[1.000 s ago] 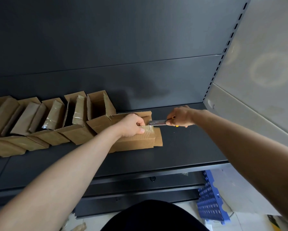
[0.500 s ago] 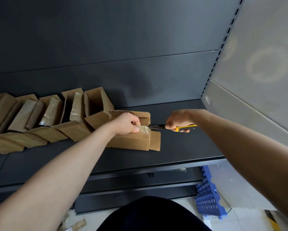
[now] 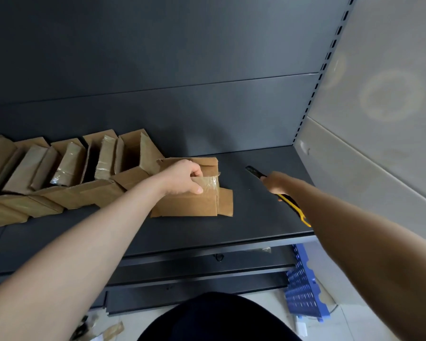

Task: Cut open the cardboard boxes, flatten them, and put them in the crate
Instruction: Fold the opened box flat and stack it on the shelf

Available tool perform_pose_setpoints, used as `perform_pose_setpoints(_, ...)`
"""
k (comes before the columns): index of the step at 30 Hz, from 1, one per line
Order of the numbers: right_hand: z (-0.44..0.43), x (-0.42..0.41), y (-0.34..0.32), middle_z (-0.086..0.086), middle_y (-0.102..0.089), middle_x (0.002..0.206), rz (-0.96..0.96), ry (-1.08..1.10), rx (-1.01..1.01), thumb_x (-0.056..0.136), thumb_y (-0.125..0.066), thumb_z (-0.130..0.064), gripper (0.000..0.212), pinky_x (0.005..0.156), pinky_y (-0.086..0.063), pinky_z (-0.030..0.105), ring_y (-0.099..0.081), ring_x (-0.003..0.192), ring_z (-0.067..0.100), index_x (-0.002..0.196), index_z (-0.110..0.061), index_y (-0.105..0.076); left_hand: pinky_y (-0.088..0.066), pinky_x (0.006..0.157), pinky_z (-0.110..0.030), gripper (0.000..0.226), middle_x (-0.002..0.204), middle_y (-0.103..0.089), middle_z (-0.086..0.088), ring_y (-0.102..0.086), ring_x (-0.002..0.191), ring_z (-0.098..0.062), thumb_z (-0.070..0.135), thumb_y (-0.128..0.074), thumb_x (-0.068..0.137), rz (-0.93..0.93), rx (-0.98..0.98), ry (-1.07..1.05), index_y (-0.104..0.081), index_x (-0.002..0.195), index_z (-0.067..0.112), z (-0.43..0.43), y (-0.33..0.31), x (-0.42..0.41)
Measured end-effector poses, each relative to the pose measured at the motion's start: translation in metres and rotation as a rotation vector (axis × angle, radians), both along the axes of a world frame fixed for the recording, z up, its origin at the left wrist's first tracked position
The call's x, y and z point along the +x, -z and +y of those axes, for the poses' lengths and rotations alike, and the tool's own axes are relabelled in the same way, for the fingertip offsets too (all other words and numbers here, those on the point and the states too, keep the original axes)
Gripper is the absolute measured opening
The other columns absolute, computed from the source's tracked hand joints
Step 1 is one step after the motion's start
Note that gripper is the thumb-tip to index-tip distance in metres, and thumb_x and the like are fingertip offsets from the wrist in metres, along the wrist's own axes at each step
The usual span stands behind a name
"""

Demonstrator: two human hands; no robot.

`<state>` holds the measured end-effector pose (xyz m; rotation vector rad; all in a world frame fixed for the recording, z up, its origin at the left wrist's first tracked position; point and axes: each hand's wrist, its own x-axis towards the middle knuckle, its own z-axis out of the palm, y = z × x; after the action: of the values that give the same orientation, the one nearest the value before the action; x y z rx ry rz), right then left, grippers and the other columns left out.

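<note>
A small brown cardboard box (image 3: 189,203) with clear tape on its top sits on the dark shelf (image 3: 256,217). My left hand (image 3: 182,178) grips its top edge, thumb on the tape. My right hand (image 3: 277,183) is to the right of the box, apart from it, shut on a yellow and black utility knife (image 3: 289,201) whose dark tip points up and left. A row of several more taped cardboard boxes (image 3: 69,166) leans along the shelf to the left. The blue plastic crate (image 3: 303,289) stands on the floor at lower right.
The shelf's dark back panel (image 3: 182,94) rises behind the boxes, and a pale side wall (image 3: 379,119) closes the right end. A lower shelf edge (image 3: 194,271) juts out below. Scraps of tape and cardboard (image 3: 103,332) lie on the floor at lower left.
My right hand has drawn the knife away from the box's taped end, to the right, and turned it so the handle points toward me. My left hand stays on the box.
</note>
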<state>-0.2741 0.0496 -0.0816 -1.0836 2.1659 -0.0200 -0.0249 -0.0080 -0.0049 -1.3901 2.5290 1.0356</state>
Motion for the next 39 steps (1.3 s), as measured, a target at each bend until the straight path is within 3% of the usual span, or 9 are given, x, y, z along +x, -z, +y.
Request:
perform_pose_setpoints(4, -0.002, 0.004, 0.028, 0.026, -0.042, 0.140, 0.079, 0.007, 0.014, 0.100, -0.041, -0.014, 0.059, 0.098, -0.041, 0.043, -0.043, 0.127, 0.041, 0.149, -0.001, -0.012, -0.052, 0.078, -0.035, 0.014, 0.097, -0.063, -0.004, -0.061, 0.092, -0.020, 0.014, -0.072, 0.079, -0.004, -0.003, -0.015, -0.062, 0.089, 0.014, 0.002, 0.000, -0.002)
perform_pose_setpoints(9, -0.002, 0.008, 0.041, 0.022, -0.037, 0.137, 0.110, 0.009, -0.119, 0.100, -0.046, -0.025, 0.044, 0.098, -0.040, 0.047, -0.037, 0.127, 0.040, 0.138, -0.005, -0.034, -0.047, 0.073, -0.025, 0.030, 0.103, -0.051, 0.009, -0.054, 0.095, -0.012, 0.027, -0.072, 0.082, -0.069, -0.061, -0.018, -0.050, 0.102, 0.025, 0.003, -0.002, 0.003)
perform_pose_setpoints(13, -0.008, 0.013, 0.026, 0.017, -0.037, 0.140, 0.248, -0.030, -0.181, 0.097, -0.049, -0.040, 0.053, 0.103, -0.035, 0.042, -0.034, 0.129, 0.035, 0.139, -0.009, -0.038, -0.043, 0.066, -0.025, 0.020, 0.089, -0.055, 0.006, -0.056, 0.082, -0.013, 0.024, -0.072, 0.082, -0.102, -0.116, 0.048, -0.052, 0.080, 0.026, 0.003, -0.003, 0.005)
perform_pose_setpoints(18, -0.032, 0.046, -0.029, 0.015, -0.061, 0.089, -0.226, -0.020, -0.422, 0.091, -0.048, -0.057, 0.051, 0.073, -0.050, 0.034, -0.059, 0.085, 0.027, 0.095, -0.009, -0.062, -0.041, 0.065, -0.024, 0.018, 0.081, -0.055, 0.007, -0.053, 0.075, -0.009, 0.022, -0.073, 0.082, -0.054, -0.164, 0.046, -0.056, 0.075, 0.025, 0.004, -0.007, 0.005)
perform_pose_setpoints(22, -0.041, 0.069, -0.067, 0.014, -0.058, 0.114, -0.459, -0.025, -0.289, 0.093, -0.051, -0.048, 0.047, 0.074, -0.058, 0.034, -0.062, 0.091, 0.024, 0.125, -0.014, -0.055, -0.042, 0.061, -0.024, 0.013, 0.079, -0.060, -0.001, -0.056, 0.073, -0.014, 0.023, -0.074, 0.081, -0.009, -0.198, 0.046, -0.064, 0.079, 0.014, 0.008, -0.010, 0.007)
perform_pose_setpoints(26, -0.042, 0.077, -0.095, 0.015, -0.056, 0.123, -0.596, 0.114, -0.341, 0.095, -0.044, -0.042, 0.047, 0.070, -0.059, 0.035, -0.064, 0.096, 0.031, 0.134, -0.016, -0.048, -0.051, 0.079, -0.033, 0.008, 0.091, -0.066, 0.003, -0.060, 0.088, -0.014, 0.021, -0.072, 0.083, 0.064, -0.182, 0.018, -0.070, 0.090, 0.018, 0.010, -0.006, 0.010)
perform_pose_setpoints(30, -0.037, 0.085, -0.105, 0.009, -0.054, 0.118, -0.515, -0.012, -0.248, 0.087, -0.058, -0.021, 0.039, 0.082, -0.057, 0.041, -0.061, 0.104, 0.030, 0.124, -0.016, -0.044, -0.048, 0.091, -0.041, 0.019, 0.106, -0.067, 0.004, -0.059, 0.101, -0.018, 0.021, -0.071, 0.084, 0.114, -0.228, -0.035, -0.072, 0.104, 0.021, 0.012, 0.000, 0.008)
perform_pose_setpoints(35, -0.041, 0.106, -0.094, 0.007, -0.053, 0.110, -0.227, 0.141, -0.269, 0.068, -0.081, -0.049, 0.082, 0.057, -0.056, 0.033, -0.061, 0.093, 0.025, 0.121, -0.014, -0.030, -0.042, 0.081, -0.025, 0.019, 0.101, -0.069, -0.003, -0.059, 0.095, -0.020, 0.016, -0.073, 0.082, 0.259, -0.457, 0.002, -0.075, 0.099, 0.010, 0.017, 0.004, 0.006)
perform_pose_setpoints(39, -0.042, 0.112, -0.090, 0.002, -0.047, 0.082, -0.083, 0.146, -0.298, 0.068, -0.080, -0.047, 0.074, 0.069, -0.059, 0.036, -0.062, 0.074, 0.024, 0.108, -0.013, -0.028, -0.048, 0.072, -0.028, 0.014, 0.085, -0.072, -0.008, -0.065, 0.080, -0.025, 0.009, -0.079, 0.073, 0.314, -0.641, 0.142, -0.076, 0.086, 0.005, 0.019, 0.012, 0.007)
